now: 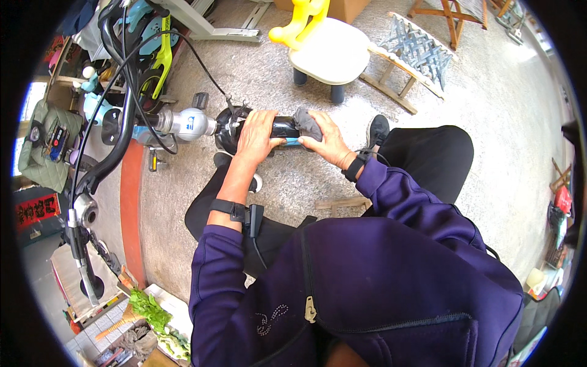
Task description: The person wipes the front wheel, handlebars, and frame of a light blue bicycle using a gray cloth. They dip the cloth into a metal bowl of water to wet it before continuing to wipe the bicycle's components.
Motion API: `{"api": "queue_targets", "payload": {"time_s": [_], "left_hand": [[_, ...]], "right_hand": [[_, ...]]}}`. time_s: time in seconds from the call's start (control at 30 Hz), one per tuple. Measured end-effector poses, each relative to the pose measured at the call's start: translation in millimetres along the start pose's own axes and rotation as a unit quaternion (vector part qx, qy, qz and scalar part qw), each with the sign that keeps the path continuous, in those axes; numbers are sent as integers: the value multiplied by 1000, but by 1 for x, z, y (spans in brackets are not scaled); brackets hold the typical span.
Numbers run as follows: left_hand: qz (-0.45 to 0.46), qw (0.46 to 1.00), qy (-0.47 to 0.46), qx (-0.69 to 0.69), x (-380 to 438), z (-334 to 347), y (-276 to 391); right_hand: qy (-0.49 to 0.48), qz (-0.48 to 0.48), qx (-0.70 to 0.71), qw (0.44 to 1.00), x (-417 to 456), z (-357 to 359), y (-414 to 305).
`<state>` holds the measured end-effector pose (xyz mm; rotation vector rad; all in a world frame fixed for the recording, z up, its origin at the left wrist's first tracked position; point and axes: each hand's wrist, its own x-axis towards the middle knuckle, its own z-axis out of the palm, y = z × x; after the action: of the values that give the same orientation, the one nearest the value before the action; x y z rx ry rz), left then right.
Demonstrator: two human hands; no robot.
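Note:
My left hand (257, 135) curls over a glossy black bicycle mudguard (285, 127), with the thumb on its near side. A crumpled grey cloth (307, 123) is in my right hand (329, 141), pressed against the mudguard's right end. Beneath the mudguard a strip of light blue shows. Left of my hands is a rounded silver part (190, 124) of the bicycle bearing a blue mark. Farther left, the black handlebar (107, 156) curves toward me, with cables looping around it. The wheel below the mudguard is mostly hidden.
A white stool (330, 50) with a yellow back stands ahead, beside a folding stool with a woven seat (415, 50). A yellow-green children's bike (163, 59) is at upper left. Leafy greens (149, 309) lie at lower left. A low wooden piece (341, 203) sits near my legs.

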<state>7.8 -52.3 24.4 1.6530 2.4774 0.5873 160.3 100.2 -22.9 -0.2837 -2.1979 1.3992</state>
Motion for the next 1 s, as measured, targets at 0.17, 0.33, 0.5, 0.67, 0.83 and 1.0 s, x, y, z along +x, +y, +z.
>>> {"api": "queue_targets", "payload": {"time_s": [0.17,0.33,0.5,0.67,0.83,1.0], "left_hand": [[-65,998,13,21,-1,0,-22],[-93,990,23,107,1,-6,-23],[-94,995,25,12,14,-9,-28],[-39,996,35,68,9,-21,-30],[-35,984,168,51,-15,-44,-18],[-115,964,31,239,-16,-36,-11]], "right_hand": [[-50,-214,-36,975,28,49,-19],[-73,-271,-108,954,42,29,-3],[-71,11,-154,985,15,-19,27],[6,-108,-75,991,37,9,19],[-32,-50,-35,998,56,27,18],[-12,-111,-75,991,62,29,16]]}}
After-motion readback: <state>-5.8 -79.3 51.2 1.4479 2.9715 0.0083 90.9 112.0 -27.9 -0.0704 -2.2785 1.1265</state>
